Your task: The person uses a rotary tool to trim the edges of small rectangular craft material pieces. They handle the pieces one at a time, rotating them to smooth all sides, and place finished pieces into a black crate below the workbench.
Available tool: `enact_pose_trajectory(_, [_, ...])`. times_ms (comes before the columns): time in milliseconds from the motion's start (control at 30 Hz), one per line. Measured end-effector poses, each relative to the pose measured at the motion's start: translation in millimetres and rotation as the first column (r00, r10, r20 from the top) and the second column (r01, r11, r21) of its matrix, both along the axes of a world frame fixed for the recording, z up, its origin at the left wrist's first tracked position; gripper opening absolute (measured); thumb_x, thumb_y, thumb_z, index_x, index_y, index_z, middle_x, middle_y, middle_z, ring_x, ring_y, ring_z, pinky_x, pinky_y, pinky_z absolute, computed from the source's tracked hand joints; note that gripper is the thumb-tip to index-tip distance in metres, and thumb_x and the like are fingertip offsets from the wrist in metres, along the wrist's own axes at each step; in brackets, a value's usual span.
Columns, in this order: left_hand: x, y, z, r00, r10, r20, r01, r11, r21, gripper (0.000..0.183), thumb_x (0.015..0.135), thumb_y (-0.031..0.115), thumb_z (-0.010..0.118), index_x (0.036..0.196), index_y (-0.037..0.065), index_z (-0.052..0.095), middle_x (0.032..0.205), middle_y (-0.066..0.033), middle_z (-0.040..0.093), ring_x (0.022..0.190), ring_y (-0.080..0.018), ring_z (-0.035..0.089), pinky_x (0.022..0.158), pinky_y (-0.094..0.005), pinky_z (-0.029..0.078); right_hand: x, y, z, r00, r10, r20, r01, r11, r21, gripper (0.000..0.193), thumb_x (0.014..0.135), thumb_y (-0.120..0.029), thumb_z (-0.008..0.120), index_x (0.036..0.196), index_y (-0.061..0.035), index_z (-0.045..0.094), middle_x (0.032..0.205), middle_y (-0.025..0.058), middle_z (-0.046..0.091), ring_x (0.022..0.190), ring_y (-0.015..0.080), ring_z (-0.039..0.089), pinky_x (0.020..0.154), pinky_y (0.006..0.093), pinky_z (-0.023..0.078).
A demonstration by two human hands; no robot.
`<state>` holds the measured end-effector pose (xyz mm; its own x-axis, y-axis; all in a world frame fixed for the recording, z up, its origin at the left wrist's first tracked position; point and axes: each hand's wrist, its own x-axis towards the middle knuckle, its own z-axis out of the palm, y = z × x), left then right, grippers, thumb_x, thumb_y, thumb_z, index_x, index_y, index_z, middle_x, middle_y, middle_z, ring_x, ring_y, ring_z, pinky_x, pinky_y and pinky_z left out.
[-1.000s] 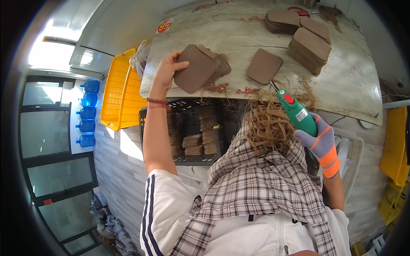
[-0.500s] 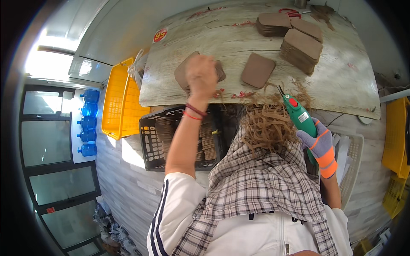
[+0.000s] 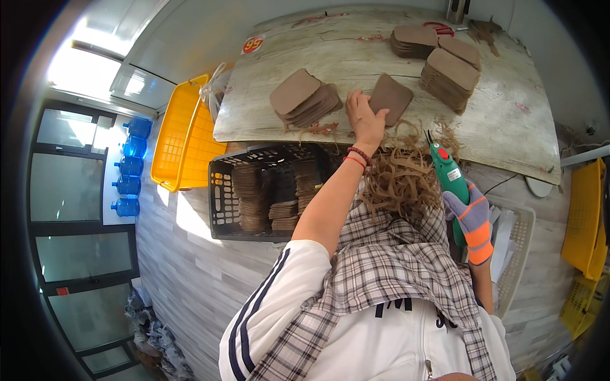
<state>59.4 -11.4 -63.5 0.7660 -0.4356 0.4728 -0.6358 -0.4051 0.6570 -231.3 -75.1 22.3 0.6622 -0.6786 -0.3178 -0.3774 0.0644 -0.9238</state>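
- We are facing the wood-grain table (image 3: 330,57), which is carrying the brown pads.
- We are wearing a plaid apron (image 3: 394,279); its upper part is disappearing under loose strips.
- Our left arm is covering the right part of the black perforated crate (image 3: 221,219), so we are only partly seeing the pad stacks inside.
- Beside the crate, a yellow plastic basket (image 3: 170,127) is standing on the floor.
- A heap of curly brown strips (image 3: 400,181) is spilling from the table edge onto the apron.
- The right-hand stacks (image 3: 450,73) are sitting near the far right corner; the left-hand stack (image 3: 297,90) is leaning into a fan.
- Our gloved right hand (image 3: 471,213) is wrapping its fingers around the green powered shears (image 3: 450,174), hiding part of the handle; the slim blades are standing parted, pointing toward the table.
- Our bare left hand (image 3: 365,120) is holding thumb and fingers moderately apart at the single brown pad (image 3: 393,98); the thumb is touching its lower left part, but we cannot tell whether the fingers are gripping it.
- That pad is lying between the stacks, near the front edge.
- Red-handled scissors (image 3: 440,28) are showing only partly behind the stacks.
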Motion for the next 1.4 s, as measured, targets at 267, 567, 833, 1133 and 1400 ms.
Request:
enact_pose_trajectory(267, [-22.2, 7.8, 46.6, 0.476, -0.641, -0.602, -0.290, 0.532, -0.795, 0.027, 0.083, 0.004, 0.066, 0.103, 0.003, 0.048, 0.114, -0.0101, 0.055, 0.104, -0.0241, 0.055, 0.090, -0.0373, 0.046, 9.6, 1.8, 7.6, 0.996, -0.060, 0.063, 0.061, 0.998, -0.001, 0.042, 0.078, -0.021, 0.075, 0.107, 0.0023, 0.056, 0.070, 0.0012, 0.060, 0.053, 0.0054, 0.052, 0.047, 0.0203, 0.043])
enact_pose_trajectory(567, [-77.0, -8.7, 88.1, 0.236, -0.894, -0.381, -0.539, 0.206, -0.817, 0.038, 0.086, -0.003, 0.061, 0.120, 0.005, 0.048, 0.117, -0.0077, 0.057, 0.108, -0.0232, 0.055, 0.096, -0.0380, 0.046, 20.9, 5.4, 31.4, 0.984, -0.091, 0.151, 0.082, 0.995, 0.062, 0.039, 0.078, -0.024, 0.076, 0.102, 0.0010, 0.058, 0.070, 0.0010, 0.060, 0.055, 0.0047, 0.053, 0.047, 0.0204, 0.043])
enact_pose_trajectory(833, [-91.4, -19.7, 90.0, 0.177, -0.922, -0.344, -0.574, 0.187, -0.797, 0.038, 0.085, -0.005, 0.061, 0.119, 0.006, 0.049, 0.117, -0.0070, 0.057, 0.109, -0.0229, 0.055, 0.097, -0.0384, 0.046, 14.0, 8.3, 36.5, 0.978, -0.109, 0.180, 0.091, 0.990, 0.105, 0.039, 0.077, -0.023, 0.076, 0.102, 0.0013, 0.058, 0.069, 0.0019, 0.060, 0.054, 0.0062, 0.054, 0.047, 0.0212, 0.045])
enact_pose_trajectory(1133, [-111.0, -17.2, 85.0, 0.101, -0.903, -0.417, -0.511, 0.313, -0.801, 0.038, 0.087, -0.006, 0.056, 0.122, 0.007, 0.048, 0.118, -0.0080, 0.056, 0.109, -0.0239, 0.055, 0.097, -0.0374, 0.046, 16.6, 4.0, 44.9, 0.966, -0.138, 0.217, 0.122, 0.989, 0.089, 0.036, 0.078, -0.020, 0.076, 0.100, 0.0013, 0.057, 0.070, 0.0027, 0.060, 0.052, 0.0072, 0.054, 0.044, 0.0217, 0.043])
enact_pose_trajectory(1400, [-125.1, -8.9, 76.0, 0.079, -0.873, -0.482, -0.451, 0.400, -0.798, 0.035, 0.087, -0.006, 0.054, 0.121, 0.003, 0.048, 0.118, -0.0100, 0.056, 0.105, -0.0235, 0.057, 0.093, -0.0384, 0.048, 20.2, -3.5, 52.7, 0.953, -0.190, 0.235, 0.181, 0.982, 0.062, 0.034, 0.078, -0.019, 0.076, 0.097, 0.0015, 0.057, 0.070, 0.0025, 0.059, 0.053, 0.0062, 0.053, 0.045, 0.0209, 0.043])
